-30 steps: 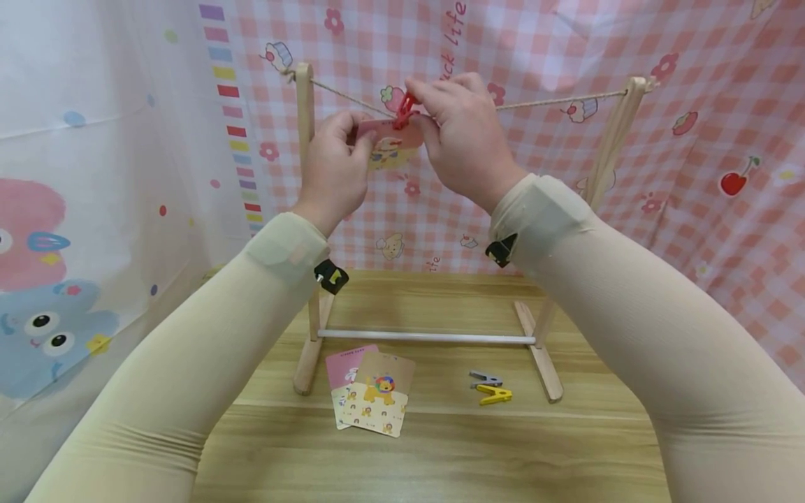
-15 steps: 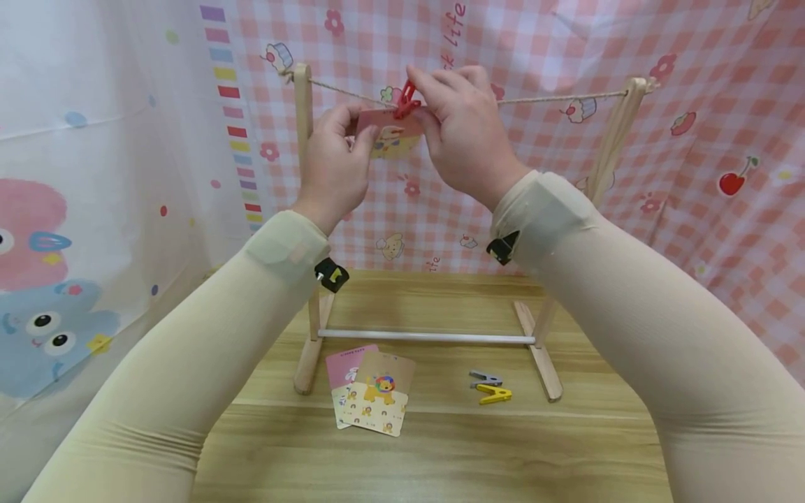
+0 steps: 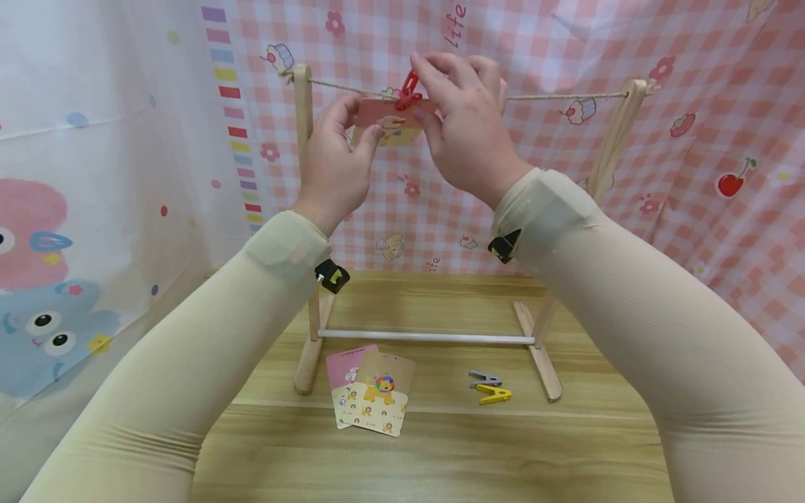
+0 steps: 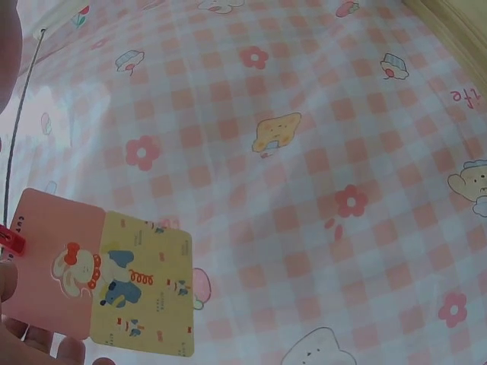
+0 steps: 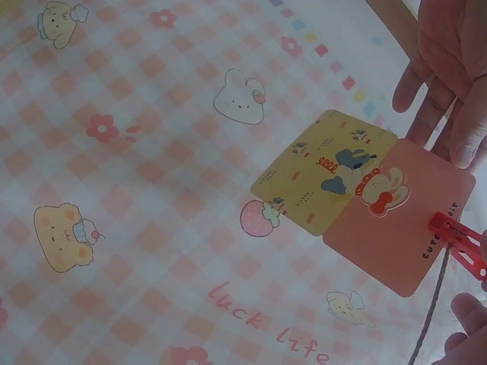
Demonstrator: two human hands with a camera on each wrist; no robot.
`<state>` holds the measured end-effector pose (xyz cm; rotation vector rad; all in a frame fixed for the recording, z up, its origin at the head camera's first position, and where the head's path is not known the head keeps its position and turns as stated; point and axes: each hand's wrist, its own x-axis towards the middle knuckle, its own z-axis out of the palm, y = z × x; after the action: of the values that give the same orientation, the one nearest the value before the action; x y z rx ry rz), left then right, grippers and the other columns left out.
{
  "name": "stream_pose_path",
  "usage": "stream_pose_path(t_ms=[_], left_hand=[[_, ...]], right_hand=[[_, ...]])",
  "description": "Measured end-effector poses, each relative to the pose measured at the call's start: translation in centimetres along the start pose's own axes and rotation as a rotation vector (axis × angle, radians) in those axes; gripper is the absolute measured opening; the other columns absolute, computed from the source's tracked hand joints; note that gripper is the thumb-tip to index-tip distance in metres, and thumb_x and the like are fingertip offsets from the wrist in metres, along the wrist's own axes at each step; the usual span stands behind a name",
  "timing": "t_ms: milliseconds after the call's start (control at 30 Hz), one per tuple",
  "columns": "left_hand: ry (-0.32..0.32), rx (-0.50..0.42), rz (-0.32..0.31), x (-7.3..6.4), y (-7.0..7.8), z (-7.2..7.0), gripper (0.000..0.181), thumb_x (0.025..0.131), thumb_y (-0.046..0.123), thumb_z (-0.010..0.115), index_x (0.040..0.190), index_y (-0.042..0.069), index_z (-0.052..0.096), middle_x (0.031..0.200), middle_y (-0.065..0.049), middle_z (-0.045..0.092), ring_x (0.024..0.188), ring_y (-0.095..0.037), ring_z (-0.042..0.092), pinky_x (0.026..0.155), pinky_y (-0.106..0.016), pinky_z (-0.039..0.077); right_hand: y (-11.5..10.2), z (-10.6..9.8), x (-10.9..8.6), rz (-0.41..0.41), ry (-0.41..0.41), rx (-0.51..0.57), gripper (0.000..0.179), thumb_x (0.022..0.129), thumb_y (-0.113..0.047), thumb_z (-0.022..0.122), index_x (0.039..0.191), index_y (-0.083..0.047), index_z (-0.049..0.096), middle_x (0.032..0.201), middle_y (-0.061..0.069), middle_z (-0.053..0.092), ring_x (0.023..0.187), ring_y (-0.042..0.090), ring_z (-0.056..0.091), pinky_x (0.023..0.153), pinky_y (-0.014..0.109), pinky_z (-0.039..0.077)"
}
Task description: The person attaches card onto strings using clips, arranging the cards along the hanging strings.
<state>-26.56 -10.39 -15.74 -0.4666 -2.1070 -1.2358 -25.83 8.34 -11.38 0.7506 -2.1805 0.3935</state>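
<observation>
A red clothespin (image 3: 409, 91) sits on the top edge of a pink and yellow rabbit card (image 3: 393, 122), at the rope (image 3: 352, 89). My left hand (image 3: 333, 154) pinches the card's left side. In the left wrist view its fingers (image 4: 72, 351) lie behind the card (image 4: 57, 281). My right hand (image 3: 468, 126) hovers around the clothespin. One fingertip is at the end of the clothespin (image 5: 460, 243) in the right wrist view, while other fingertips (image 5: 470, 313) stand apart from it, beside the rope.
Two wooden posts (image 3: 305, 112) carry the rope, with a white rod (image 3: 428, 338) joining their feet. A lion card (image 3: 380, 391) overlaps a pink card (image 3: 342, 363) on the wooden table (image 3: 440, 454). Grey (image 3: 486, 379) and yellow (image 3: 495, 395) clothespins lie to the right.
The card and red clothespin have risen, with the rope rising from its sag to nearly straight. Both hands have moved slightly, and the right thumb stands farther from the clothespin.
</observation>
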Motion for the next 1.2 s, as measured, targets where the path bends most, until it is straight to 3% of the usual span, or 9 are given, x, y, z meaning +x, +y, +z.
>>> stream_pose_path(t_ms=[433,633,933,1000,1033,1100,1200], left_hand=[[-0.028,0.015,-0.08,-0.5,0.3,-0.2,0.057,0.108,0.026,0.059,0.161,0.018,0.039,0.163,0.005,0.043,0.149,-0.007,0.041,0.119,-0.013,0.034],[-0.029,-0.037,-0.044,-1.2,-0.2,-0.5,0.06,0.108,0.023,0.06,0.162,0.015,0.036,0.164,0.003,0.041,0.148,-0.008,0.041,0.12,-0.016,0.033],[-0.073,-0.017,0.032,-3.7,-1.8,-1.1,0.061,0.109,0.025,0.057,0.163,0.011,0.032,0.164,-0.005,0.036,0.15,-0.012,0.037,0.124,-0.023,0.031],[-0.087,0.014,0.063,-4.4,-2.4,-1.2,0.061,0.108,0.024,0.058,0.162,0.009,0.034,0.164,-0.007,0.037,0.151,-0.015,0.036,0.126,-0.028,0.031],[-0.093,0.028,0.078,-4.8,-2.7,-1.2,0.06,0.107,0.023,0.058,0.161,0.008,0.035,0.164,-0.009,0.038,0.146,-0.017,0.041,0.121,-0.03,0.038],[-0.101,0.052,0.108,-5.5,-3.5,-1.3,0.059,0.107,0.021,0.06,0.159,0.005,0.038,0.162,-0.012,0.04,0.145,-0.021,0.043,0.121,-0.036,0.04],[-0.135,0.081,0.115,-6.6,-4.6,-1.4,0.058,0.105,0.019,0.061,0.157,0.004,0.041,0.159,-0.014,0.045,0.143,-0.026,0.046,0.119,-0.043,0.043]], right_hand=[[0.1,-0.4,-0.3,0.054,0.006,0.019,0.057,0.108,-0.028,0.059,0.162,-0.019,0.041,0.166,0.003,0.041,0.149,0.026,0.024,0.125,0.04,0.013],[0.5,-0.6,-1.4,0.021,0.047,0.06,0.055,0.107,-0.023,0.062,0.159,-0.014,0.046,0.164,0.006,0.044,0.149,0.029,0.027,0.125,0.039,0.014],[2.2,-0.2,-5.6,-0.13,0.123,0.158,0.052,0.102,-0.008,0.067,0.15,0.003,0.052,0.149,0.023,0.055,0.137,0.04,0.043,0.116,0.051,0.03],[2.6,-0.1,-6.9,-0.139,0.126,0.165,0.049,0.102,-0.007,0.067,0.147,0.005,0.055,0.145,0.025,0.057,0.133,0.043,0.045,0.112,0.054,0.033],[2.8,0.0,-7.6,-0.142,0.125,0.167,0.047,0.101,-0.007,0.067,0.145,0.006,0.056,0.143,0.026,0.058,0.131,0.044,0.046,0.111,0.055,0.034],[3.3,0.2,-8.8,-0.145,0.117,0.167,0.044,0.101,-0.008,0.068,0.142,0.007,0.059,0.14,0.028,0.061,0.128,0.046,0.049,0.109,0.057,0.035],[3.9,0.8,-10.8,-0.147,0.091,0.17,0.039,0.1,-0.007,0.069,0.135,0.008,0.062,0.133,0.028,0.064,0.123,0.046,0.054,0.107,0.058,0.037]])
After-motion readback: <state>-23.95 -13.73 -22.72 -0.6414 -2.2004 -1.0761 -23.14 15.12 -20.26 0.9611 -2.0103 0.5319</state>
